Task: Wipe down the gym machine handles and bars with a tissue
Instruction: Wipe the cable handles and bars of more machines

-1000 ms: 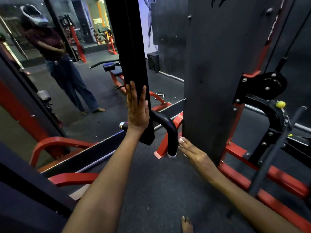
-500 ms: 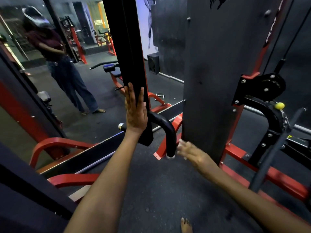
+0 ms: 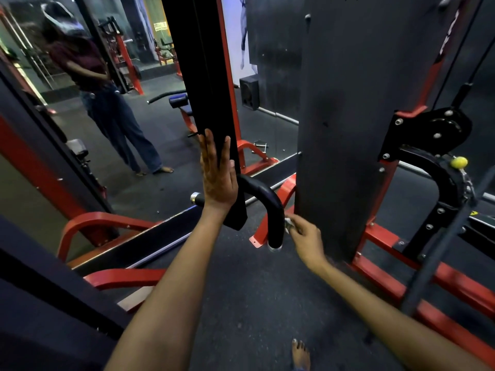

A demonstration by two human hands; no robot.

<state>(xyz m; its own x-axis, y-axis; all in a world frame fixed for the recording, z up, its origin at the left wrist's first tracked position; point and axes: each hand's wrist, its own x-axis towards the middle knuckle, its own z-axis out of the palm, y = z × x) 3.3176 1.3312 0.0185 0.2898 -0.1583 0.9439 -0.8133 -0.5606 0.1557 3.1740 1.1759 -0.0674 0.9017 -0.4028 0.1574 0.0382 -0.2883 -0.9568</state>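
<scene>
A curved black handle (image 3: 270, 204) sticks out from a hanging black pad (image 3: 211, 103) and bends down to a chrome end cap. My left hand (image 3: 217, 172) lies flat with straight fingers against the face of that pad, just left of the handle. My right hand (image 3: 305, 236) pinches a small white tissue (image 3: 288, 224) in its fingertips and holds it against the right side of the handle's lower stretch. Most of the tissue is hidden by the fingers.
A tall dark weight-stack shroud (image 3: 348, 129) stands right behind my right hand. Red frame rails (image 3: 428, 277) run along the floor to the right, under a pulley bracket (image 3: 439, 135). A mirror (image 3: 120, 116) on the left reflects a standing person. My bare foot (image 3: 301, 354) is on the rubber floor.
My right hand has come off the foot of the shroud, moved up and left, and now holds the tissue on the handle. My left hand has stayed flat on the pad.
</scene>
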